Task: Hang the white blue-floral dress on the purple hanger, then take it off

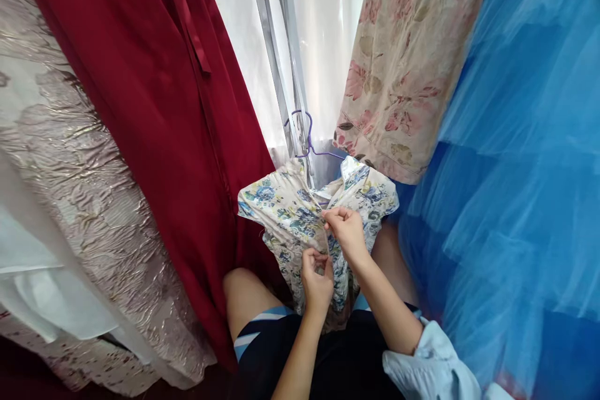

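Observation:
A cap-sleeved dress (293,215), cream with blue and yellow flowers, lies over my lap on a purple wire hanger (310,131). A slit runs down its middle from the neckline. Higher on that slit, the thumb and fingers of my right hand (347,232) pinch the fabric edge. My left hand (317,278) is closed on the same slit a little lower, thumb against fingertips. Whether a zipper pull sits in either pinch is too small to tell. The dress's lower end is bunched on my lap, partly behind my hands and forearms.
Hanging clothes stand close around me: a dark red garment (187,137) and a shiny textured one (107,200) at left, a pink-flowered skirt (398,75) and blue tulle (525,169) at right. Grey ribbons (281,31) hang before white cloth (328,25) ahead.

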`<state>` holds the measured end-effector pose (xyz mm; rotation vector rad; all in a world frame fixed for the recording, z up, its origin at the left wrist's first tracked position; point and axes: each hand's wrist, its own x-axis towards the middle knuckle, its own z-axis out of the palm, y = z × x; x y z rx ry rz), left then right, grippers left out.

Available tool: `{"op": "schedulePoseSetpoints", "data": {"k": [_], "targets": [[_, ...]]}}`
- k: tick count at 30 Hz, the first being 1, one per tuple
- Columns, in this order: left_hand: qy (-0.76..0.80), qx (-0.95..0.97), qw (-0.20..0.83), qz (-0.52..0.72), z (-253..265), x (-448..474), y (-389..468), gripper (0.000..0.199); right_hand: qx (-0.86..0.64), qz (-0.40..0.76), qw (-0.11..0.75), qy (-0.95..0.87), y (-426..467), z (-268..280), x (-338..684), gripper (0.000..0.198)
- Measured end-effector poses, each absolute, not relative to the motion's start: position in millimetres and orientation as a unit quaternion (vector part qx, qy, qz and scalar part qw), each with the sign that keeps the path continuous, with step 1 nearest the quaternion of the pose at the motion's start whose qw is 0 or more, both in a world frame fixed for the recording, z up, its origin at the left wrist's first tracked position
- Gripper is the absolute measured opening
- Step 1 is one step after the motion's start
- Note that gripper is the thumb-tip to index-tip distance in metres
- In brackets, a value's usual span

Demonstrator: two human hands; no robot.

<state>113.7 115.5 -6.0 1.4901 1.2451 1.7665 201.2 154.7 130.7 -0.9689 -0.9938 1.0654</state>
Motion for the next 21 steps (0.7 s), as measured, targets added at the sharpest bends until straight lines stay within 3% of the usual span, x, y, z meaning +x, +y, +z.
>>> {"op": "schedulePoseSetpoints", "data": {"k": [12, 21], "targets": [[0.479, 0.608, 0.239, 0.586, -21, 122, 113, 0.008, -0.368, 0.418, 0.684, -0.472, 177, 201, 193, 0.024], [0.469, 0.597, 0.197, 0.621, -8, 116, 121, 0.015, -0.334, 0.416, 0.685, -0.496, 181, 218, 191, 0.022]]}}
